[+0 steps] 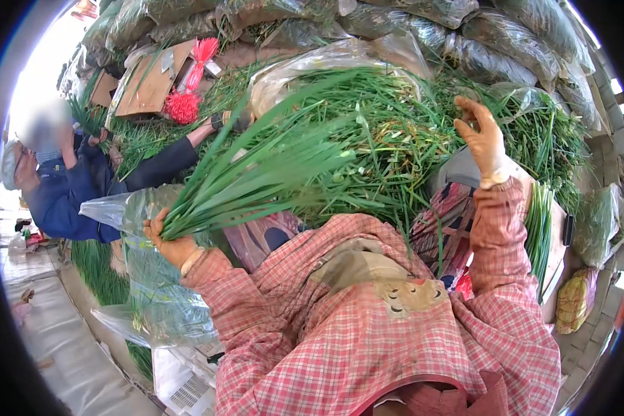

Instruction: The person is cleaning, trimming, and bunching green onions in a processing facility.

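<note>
My left hand (172,244) is wrapped round the base of a loose bunch of long green chives (270,166). The leaves fan out up and to the right, over my lap. My right hand (482,135) is raised on the other side, fingers bent and apart, with nothing in it. Between and beyond my knees lies a big heap of loose chives and trimmings (388,149), some yellowed. Beside my right forearm is a neat bundle of chives (539,229). A clear plastic bag (170,291) lies below my left hand.
A co-worker in dark blue (69,191) sits at the left, among more chives. Red ties (184,104) lie by a cardboard piece (152,80). Filled plastic sacks (492,41) are stacked along the back. A yellowish sack (577,298) stands at the right.
</note>
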A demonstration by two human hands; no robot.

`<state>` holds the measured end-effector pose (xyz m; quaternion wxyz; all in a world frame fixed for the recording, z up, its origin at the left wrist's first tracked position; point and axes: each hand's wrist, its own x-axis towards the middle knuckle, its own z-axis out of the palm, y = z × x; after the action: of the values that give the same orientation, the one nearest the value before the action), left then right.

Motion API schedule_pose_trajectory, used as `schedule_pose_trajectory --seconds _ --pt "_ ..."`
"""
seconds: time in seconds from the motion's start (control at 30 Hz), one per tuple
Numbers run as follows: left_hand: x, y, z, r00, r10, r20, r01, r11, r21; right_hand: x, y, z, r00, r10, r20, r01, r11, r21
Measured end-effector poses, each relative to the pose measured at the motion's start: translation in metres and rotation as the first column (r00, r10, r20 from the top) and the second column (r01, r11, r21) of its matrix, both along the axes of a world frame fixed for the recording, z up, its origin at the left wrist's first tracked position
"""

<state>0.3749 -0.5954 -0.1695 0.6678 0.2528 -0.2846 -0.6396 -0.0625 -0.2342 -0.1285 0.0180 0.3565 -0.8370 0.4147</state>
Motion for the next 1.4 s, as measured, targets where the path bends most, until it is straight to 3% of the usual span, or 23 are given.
schedule_pose_trajectory --seconds 0.03,0.07,0.13,0.2,0.27,0.33,0.4,0.5,0.57,0.67,0.77,0.8,0.87,0.9,0.93,0.97,1.07,1.13,1.17,1.2,1.3,1.37,1.4 --pt "0.014 -0.002 -0.003 1.0 0.029 0.008 -0.029 1.0 0.009 0.014 -0.003 -0.001 0.947 0.1 0.306 -0.056 0.987 -0.149" --pt "0.019 0.0 -0.003 0.991 0.095 0.091 -0.092 0.995 -0.035 0.026 -0.009 0.0 0.795 0.231 0.561 -0.059 0.95 -0.308" --pt "0.023 0.009 -0.001 0.943 0.234 0.238 -0.205 0.969 -0.138 0.048 -0.025 0.0 0.671 0.344 0.656 -0.068 0.911 -0.408" --pt "0.031 0.011 0.001 0.941 0.247 0.232 -0.228 0.968 -0.106 0.072 -0.046 0.006 0.571 0.412 0.71 -0.07 0.886 -0.458" --pt "0.036 0.014 -0.002 0.953 0.23 0.195 -0.221 0.973 -0.07 0.097 -0.064 0.023 0.627 0.48 0.614 -0.259 0.872 -0.416" --pt "0.038 0.015 -0.003 0.953 0.229 0.196 -0.215 0.973 -0.089 0.119 -0.079 0.028 0.527 0.521 0.671 -0.277 0.852 -0.445" --pt "0.035 0.019 -0.002 0.946 0.246 0.212 -0.227 0.968 -0.107 0.13 -0.091 0.028 0.623 0.553 0.554 -0.433 0.833 -0.345" --pt "0.031 0.02 -0.002 0.929 0.26 0.262 -0.234 0.964 -0.124 0.141 -0.102 0.024 0.559 0.579 0.593 -0.417 0.815 -0.402" --pt "0.027 0.02 -0.001 0.96 0.204 0.191 -0.194 0.979 -0.071 0.143 -0.105 0.021 0.522 0.569 0.635 -0.417 0.82 -0.392" --pt "0.025 0.018 -0.005 0.987 0.127 0.102 -0.126 0.992 -0.019 0.143 -0.104 0.009 0.569 0.575 0.588 -0.42 0.818 -0.393" --pt "0.018 0.016 -0.008 0.993 0.102 0.058 -0.102 0.995 -0.002 0.139 -0.102 0.003 0.715 0.601 0.357 -0.506 0.798 -0.329" --pt "0.011 0.02 -0.002 0.993 0.104 0.049 -0.104 0.995 -0.001 0.137 -0.1 0.005 0.788 0.579 0.207 -0.532 0.811 -0.243" --pt "0.001 0.026 0.009 0.965 -0.118 -0.234 0.117 0.993 -0.017 0.128 -0.096 0.014 0.841 0.528 -0.123 -0.538 0.84 -0.073" --pt "-0.003 0.025 0.014 0.911 -0.224 -0.346 0.223 0.974 -0.044 0.117 -0.096 0.019 0.805 0.469 -0.364 -0.493 0.87 0.032" --pt "-0.008 0.025 0.021 0.834 -0.323 -0.447 0.32 0.944 -0.085 0.109 -0.096 0.023 0.767 0.41 -0.493 -0.436 0.897 0.069" --pt "-0.026 0.031 0.037 0.623 -0.416 -0.663 0.458 0.881 -0.123 0.098 -0.099 0.03 0.73 0.402 -0.552 -0.421 0.902 0.1" --pt "-0.053 0.03 0.057 0.791 -0.587 -0.173 0.576 0.809 -0.114 0.066 -0.109 0.072 0.609 0.327 -0.723 -0.412 0.909 0.065" --pt "-0.076 0.028 0.074 0.672 -0.694 0.258 0.728 0.682 -0.063 0.057 -0.113 0.118 0.442 0.293 -0.848 -0.42 0.903 0.093" --pt "-0.092 0.036 0.087 0.611 -0.73 0.306 0.762 0.647 0.02 0.049 -0.117 0.14 0.382 0.306 -0.872 -0.426 0.896 0.127" --pt "-0.108 0.036 0.086 0.591 -0.673 0.446 0.768 0.638 -0.055 0.045 -0.119 0.159 0.322 0.316 -0.892 -0.428 0.889 0.16" --pt "-0.152 0.048 0.098 0.47 -0.735 0.488 0.842 0.54 0.002 0.06 -0.131 0.217 -0.126 0.087 -0.988 -0.435 0.89 0.134" --pt "-0.184 0.053 0.097 0.397 -0.683 0.614 0.873 0.487 -0.022 0.038 -0.142 0.253 -0.206 0.154 -0.966 -0.497 0.834 0.239" --pt "-0.197 0.059 0.1 0.396 -0.698 0.596 0.887 0.458 -0.053 0.034 -0.145 0.269 -0.239 0.16 -0.958 -0.506 0.822 0.263"
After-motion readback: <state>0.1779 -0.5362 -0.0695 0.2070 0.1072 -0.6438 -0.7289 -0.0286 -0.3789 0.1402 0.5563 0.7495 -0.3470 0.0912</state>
